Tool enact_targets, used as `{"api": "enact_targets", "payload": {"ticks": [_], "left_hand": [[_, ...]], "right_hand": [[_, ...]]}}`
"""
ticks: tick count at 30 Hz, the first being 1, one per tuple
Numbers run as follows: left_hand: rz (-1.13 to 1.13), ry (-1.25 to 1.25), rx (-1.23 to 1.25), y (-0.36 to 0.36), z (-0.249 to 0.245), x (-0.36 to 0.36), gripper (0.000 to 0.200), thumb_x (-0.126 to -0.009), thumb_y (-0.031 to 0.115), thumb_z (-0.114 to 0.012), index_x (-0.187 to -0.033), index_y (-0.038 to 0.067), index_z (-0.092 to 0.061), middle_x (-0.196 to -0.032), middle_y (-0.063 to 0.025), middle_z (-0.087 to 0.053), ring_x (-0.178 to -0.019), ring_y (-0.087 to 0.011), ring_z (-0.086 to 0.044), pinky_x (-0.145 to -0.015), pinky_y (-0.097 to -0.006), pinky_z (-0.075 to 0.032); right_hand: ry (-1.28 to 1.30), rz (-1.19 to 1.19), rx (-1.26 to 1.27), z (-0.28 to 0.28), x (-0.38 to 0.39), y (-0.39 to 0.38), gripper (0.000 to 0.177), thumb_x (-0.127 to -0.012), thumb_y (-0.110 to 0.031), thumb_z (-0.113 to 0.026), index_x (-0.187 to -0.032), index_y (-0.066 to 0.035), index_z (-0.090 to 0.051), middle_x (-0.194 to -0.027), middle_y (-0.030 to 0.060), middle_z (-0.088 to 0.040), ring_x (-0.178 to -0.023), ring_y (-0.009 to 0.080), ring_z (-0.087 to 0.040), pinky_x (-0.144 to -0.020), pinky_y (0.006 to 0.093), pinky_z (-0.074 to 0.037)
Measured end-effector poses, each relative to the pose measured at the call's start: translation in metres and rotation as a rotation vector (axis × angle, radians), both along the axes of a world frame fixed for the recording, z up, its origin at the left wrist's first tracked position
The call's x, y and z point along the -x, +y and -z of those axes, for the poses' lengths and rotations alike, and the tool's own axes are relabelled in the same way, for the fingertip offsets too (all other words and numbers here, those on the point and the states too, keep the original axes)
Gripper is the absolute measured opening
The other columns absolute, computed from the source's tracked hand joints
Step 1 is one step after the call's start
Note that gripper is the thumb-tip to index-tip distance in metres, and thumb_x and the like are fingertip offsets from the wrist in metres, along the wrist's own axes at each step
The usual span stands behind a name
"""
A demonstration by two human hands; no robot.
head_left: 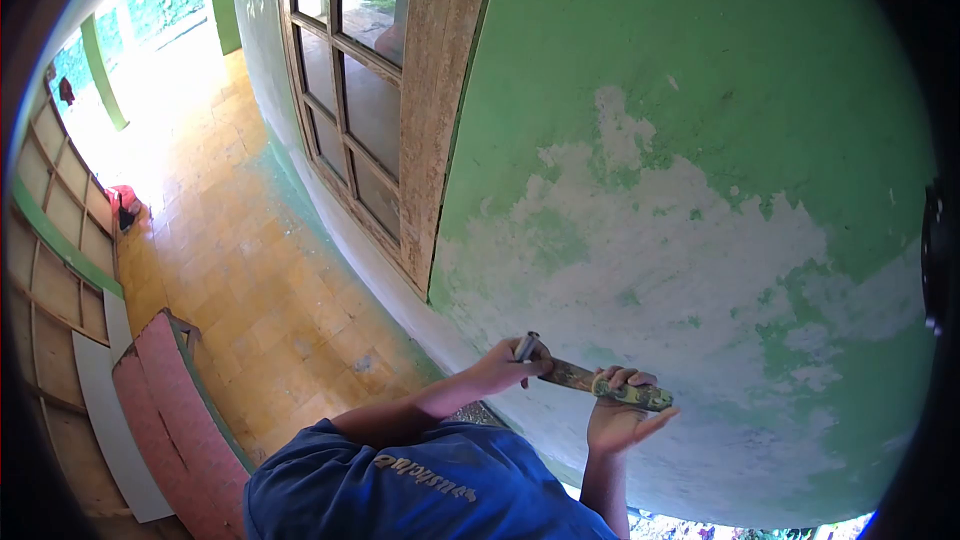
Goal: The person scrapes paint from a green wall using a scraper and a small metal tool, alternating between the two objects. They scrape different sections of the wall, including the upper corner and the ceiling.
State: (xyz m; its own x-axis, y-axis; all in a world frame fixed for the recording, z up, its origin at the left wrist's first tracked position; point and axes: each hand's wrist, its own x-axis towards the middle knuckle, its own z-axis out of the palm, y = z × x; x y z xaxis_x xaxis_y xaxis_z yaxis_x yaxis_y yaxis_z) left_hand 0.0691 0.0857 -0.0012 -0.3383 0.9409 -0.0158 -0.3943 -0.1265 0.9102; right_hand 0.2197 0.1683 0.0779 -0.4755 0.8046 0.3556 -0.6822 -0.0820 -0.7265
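Observation:
My left hand (500, 370) is closed around a short silver metal cylinder (527, 345) and the near end of a flat brownish blade (570, 374). That blade runs right into a handle (640, 396) with a yellow-green mottled pattern. Fingers of my right hand (612, 420) wrap over this handle, while its thumb sticks out to the right. Whether the cylinder joins the blade cannot be made out. Both hands are in front of a green wall (600, 10), close to a large pale patch (640, 240) where the paint is gone.
A wooden-framed window (370, 90) is set in the wall at upper left. Yellow floor tiles (260, 320) stretch along it. A pink bench-like piece (170, 410) and a panelled wooden structure (50, 340) stand on the left. A red bundle (122, 202) lies farther back.

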Motion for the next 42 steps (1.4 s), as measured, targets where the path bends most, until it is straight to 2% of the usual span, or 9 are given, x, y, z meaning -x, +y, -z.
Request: {"api": "enact_targets", "payload": {"ticks": [2, 6, 10, 14, 27, 29, 35, 37, 42], "left_hand": [[-0.064, -0.019, -0.005, -0.006, -0.008, 0.012, 0.016, -0.082, 0.017, -0.065, -0.087, 0.004, -0.058, -0.070, 0.0013, -0.052, -0.058, -0.0071, -0.049, -0.052, -0.0219, -0.044], [-0.216, -0.049, -0.032, -0.017, -0.024, 0.035, 0.015, -0.082, 0.018, -0.064, -0.086, 0.004, -0.059, -0.066, 0.0027, -0.049, -0.056, -0.0055, -0.047, -0.052, -0.0219, -0.043], [-0.286, 0.071, -0.027, -0.023, -0.043, 0.049, 0.017, -0.082, 0.019, -0.065, -0.084, 0.002, -0.061, -0.068, 0.0012, -0.056, -0.060, -0.0069, -0.051, -0.055, -0.0218, -0.042], [-0.237, 0.207, -0.059, -0.019, -0.060, 0.041, 0.018, -0.081, 0.019, -0.066, -0.081, 0.001, -0.062, -0.069, 0.0001, -0.059, -0.064, -0.0063, -0.053, -0.058, -0.0222, -0.042], [-0.175, 0.124, -0.070, -0.017, -0.051, -0.006, 0.013, -0.081, 0.016, -0.067, -0.085, 0.004, -0.064, -0.067, 0.0026, -0.057, -0.058, -0.0020, -0.047, -0.052, -0.0199, -0.037], [-0.251, 0.104, -0.128, -0.014, -0.044, 0.000, 0.020, -0.081, 0.018, -0.066, -0.089, 0.000, -0.063, -0.074, -0.0012, -0.061, -0.068, -0.0070, -0.055, -0.058, -0.0224, -0.044], [-0.236, -0.402, -0.074, -0.013, -0.040, 0.007, 0.016, -0.086, 0.019, -0.060, -0.090, 0.004, -0.059, -0.063, 0.0033, -0.050, -0.044, -0.0037, -0.036, -0.054, -0.0274, -0.046], [-0.203, -0.608, -0.046, -0.013, -0.049, 0.002, 0.015, -0.087, 0.019, -0.058, -0.093, 0.005, -0.057, -0.064, 0.0035, -0.050, -0.044, -0.0051, -0.036, -0.057, -0.0300, -0.046], [-0.080, -0.638, -0.119, -0.013, -0.069, -0.004, 0.016, -0.088, 0.020, -0.057, -0.094, 0.005, -0.057, -0.064, 0.0035, -0.049, -0.044, -0.0060, -0.036, -0.059, -0.0315, -0.046]], "right_hand": [[-0.029, -0.043, 0.022, 0.012, -0.006, 0.005, 0.053, -0.090, -0.055, -0.031, -0.099, -0.007, -0.050, -0.092, 0.0142, -0.055, -0.093, 0.0291, -0.052, -0.084, 0.0409, -0.040], [-0.181, -0.055, 0.075, 0.026, -0.014, 0.005, 0.047, -0.091, -0.048, -0.035, -0.100, -0.005, -0.051, -0.095, 0.0148, -0.056, -0.095, 0.0277, -0.054, -0.078, 0.0394, -0.045], [-0.648, -0.260, -0.061, 0.036, -0.023, 0.009, 0.018, -0.088, -0.007, -0.048, -0.104, 0.001, -0.049, -0.080, 0.0114, -0.056, -0.056, 0.0168, -0.057, -0.044, 0.0257, -0.044], [-0.839, -0.515, -0.179, 0.037, -0.018, -0.003, 0.025, -0.089, -0.021, -0.055, -0.102, 0.000, -0.050, -0.071, 0.0008, -0.054, -0.053, 0.0041, -0.045, -0.046, 0.0196, -0.035], [-0.581, -0.419, -0.085, 0.040, 0.003, -0.017, 0.025, -0.088, -0.019, -0.057, -0.103, -0.002, -0.046, -0.065, 0.0003, -0.049, -0.050, 0.0058, -0.043, -0.043, 0.0207, -0.033], [-0.649, -0.320, -0.184, 0.039, 0.005, -0.021, 0.031, -0.084, -0.010, -0.060, -0.109, -0.002, -0.044, -0.072, 0.0021, -0.050, -0.052, 0.0067, -0.045, -0.044, 0.0211, -0.035], [-0.398, -0.166, -0.201, -0.001, 0.003, -0.025, 0.042, -0.078, 0.005, -0.060, -0.115, 0.000, -0.041, -0.102, 0.0148, -0.050, -0.078, 0.0193, -0.059, -0.062, 0.0300, -0.053], [-0.346, -0.066, -0.478, -0.010, 0.005, -0.022, 0.042, -0.077, 0.005, -0.062, -0.114, -0.001, -0.042, -0.109, 0.0160, -0.047, -0.090, 0.0204, -0.057, -0.065, 0.0307, -0.053], [-0.442, 0.089, -0.839, -0.043, 0.019, -0.003, 0.030, -0.069, -0.009, -0.074, -0.093, -0.002, -0.057, -0.094, 0.0144, -0.058, -0.089, 0.0279, -0.057, -0.076, 0.0355, -0.047]]}}
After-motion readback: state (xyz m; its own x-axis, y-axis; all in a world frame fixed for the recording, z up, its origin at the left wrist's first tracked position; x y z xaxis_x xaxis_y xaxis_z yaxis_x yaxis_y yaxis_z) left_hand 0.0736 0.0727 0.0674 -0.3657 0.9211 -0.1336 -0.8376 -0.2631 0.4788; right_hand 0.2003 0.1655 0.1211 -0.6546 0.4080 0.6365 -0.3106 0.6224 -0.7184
